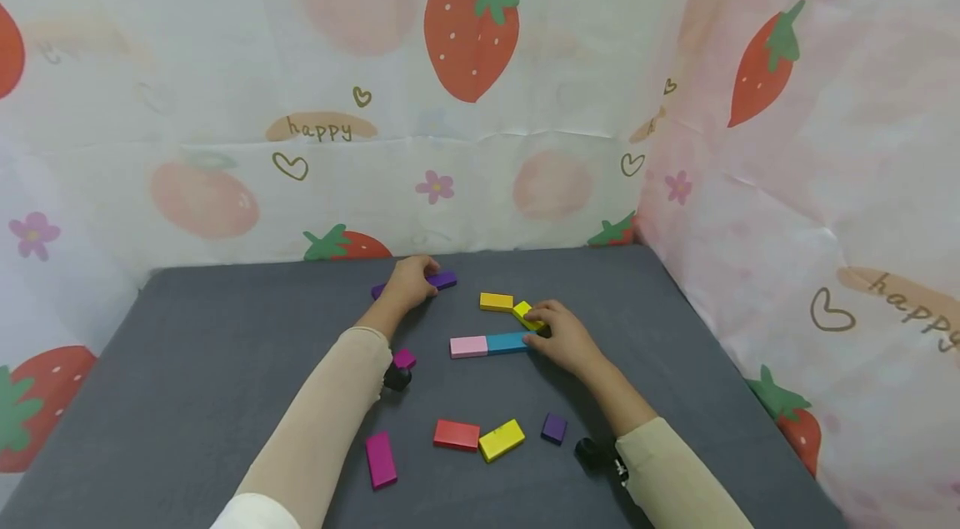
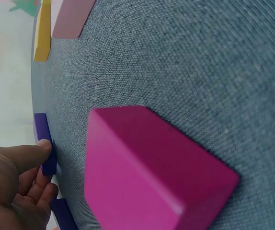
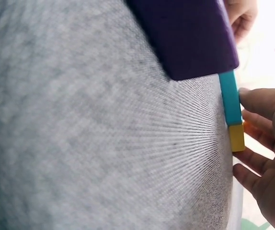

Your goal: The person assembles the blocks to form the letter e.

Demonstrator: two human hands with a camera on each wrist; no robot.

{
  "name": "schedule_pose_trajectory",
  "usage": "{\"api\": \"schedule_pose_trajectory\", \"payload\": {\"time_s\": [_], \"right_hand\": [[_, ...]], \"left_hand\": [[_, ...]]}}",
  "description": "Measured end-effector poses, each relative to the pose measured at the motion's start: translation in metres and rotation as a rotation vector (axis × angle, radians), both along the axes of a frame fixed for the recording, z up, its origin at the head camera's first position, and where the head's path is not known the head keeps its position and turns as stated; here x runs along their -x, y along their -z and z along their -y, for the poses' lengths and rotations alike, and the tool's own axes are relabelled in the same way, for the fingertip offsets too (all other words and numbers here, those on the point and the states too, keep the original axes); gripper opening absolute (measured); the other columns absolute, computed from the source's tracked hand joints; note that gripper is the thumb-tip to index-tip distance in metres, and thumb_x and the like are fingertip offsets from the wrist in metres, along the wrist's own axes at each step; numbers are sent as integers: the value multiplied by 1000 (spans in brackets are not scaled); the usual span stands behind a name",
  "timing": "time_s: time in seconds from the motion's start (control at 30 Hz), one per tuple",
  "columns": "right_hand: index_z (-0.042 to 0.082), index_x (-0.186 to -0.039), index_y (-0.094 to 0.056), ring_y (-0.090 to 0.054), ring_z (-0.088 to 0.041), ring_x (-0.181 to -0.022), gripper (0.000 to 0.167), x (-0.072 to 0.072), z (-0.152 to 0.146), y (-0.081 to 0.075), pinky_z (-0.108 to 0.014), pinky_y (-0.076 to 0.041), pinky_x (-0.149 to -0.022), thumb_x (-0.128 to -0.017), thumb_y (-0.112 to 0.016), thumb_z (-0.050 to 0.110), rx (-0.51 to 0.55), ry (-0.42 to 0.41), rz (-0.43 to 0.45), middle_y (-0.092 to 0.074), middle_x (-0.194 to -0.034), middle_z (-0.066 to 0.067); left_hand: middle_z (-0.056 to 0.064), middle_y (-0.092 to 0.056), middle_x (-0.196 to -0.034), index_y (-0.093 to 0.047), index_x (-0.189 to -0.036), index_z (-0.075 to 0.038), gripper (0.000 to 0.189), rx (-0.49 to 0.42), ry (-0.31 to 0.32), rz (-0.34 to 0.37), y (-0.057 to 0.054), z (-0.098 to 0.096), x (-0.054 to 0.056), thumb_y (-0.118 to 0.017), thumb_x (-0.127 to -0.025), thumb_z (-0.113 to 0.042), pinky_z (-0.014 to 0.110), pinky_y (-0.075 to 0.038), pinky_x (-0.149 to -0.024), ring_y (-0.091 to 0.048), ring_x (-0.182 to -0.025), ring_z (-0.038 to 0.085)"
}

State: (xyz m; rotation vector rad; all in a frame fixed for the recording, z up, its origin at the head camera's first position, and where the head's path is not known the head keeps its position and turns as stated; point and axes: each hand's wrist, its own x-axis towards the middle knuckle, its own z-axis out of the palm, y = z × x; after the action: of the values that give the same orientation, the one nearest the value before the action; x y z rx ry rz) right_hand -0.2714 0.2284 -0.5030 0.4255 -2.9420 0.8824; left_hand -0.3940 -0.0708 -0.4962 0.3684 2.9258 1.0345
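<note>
At the back of the table my left hand [image 1: 408,282] pinches a purple block [image 1: 444,280], thumb on its near face in the left wrist view. A second purple block [image 2: 64,214] lies just left of it, partly behind the hand. My right hand [image 1: 564,336] has its fingers curled at a small yellow block [image 1: 524,311]. Its thumb touches the right part of a blue block [image 1: 506,343], whose right end the hand hides in the head view. A pink block [image 1: 468,347] joins the blue one end to end. An orange-yellow block [image 1: 497,301] lies just behind.
Nearer the front lie a magenta block [image 1: 381,461], a red block [image 1: 456,435], a larger yellow block [image 1: 502,440] and a small dark purple block [image 1: 554,428]. A small magenta block [image 1: 404,358] sits beside the left wrist. A fruit-print cloth [image 1: 465,204] hangs behind the grey table [image 1: 225,362].
</note>
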Motion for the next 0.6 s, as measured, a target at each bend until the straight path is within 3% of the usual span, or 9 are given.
{"api": "schedule_pose_trajectory", "payload": {"time_s": [0.3,0.6], "right_hand": [[8,-131,-68,-56,-33,-129,41,-1,0,-1,-51,-46,-107,-93,-77,22,9,3,10,-57,-139,-11],[6,-132,-67,-56,-34,-128,42,0,-1,-2,-51,-46,-107,-94,-76,23,17,-15,11,-57,-139,-12]], "left_hand": [[16,-70,-125,-68,-125,-1,42,-34,0,-7,0,0,-2,-79,-85,-3,43,-47,-107,-63,-120,31],[15,-69,-128,-67,-127,-3,41,-68,56,26,-11,2,-10,-78,-88,-5,44,-46,-108,-61,-124,31]]}}
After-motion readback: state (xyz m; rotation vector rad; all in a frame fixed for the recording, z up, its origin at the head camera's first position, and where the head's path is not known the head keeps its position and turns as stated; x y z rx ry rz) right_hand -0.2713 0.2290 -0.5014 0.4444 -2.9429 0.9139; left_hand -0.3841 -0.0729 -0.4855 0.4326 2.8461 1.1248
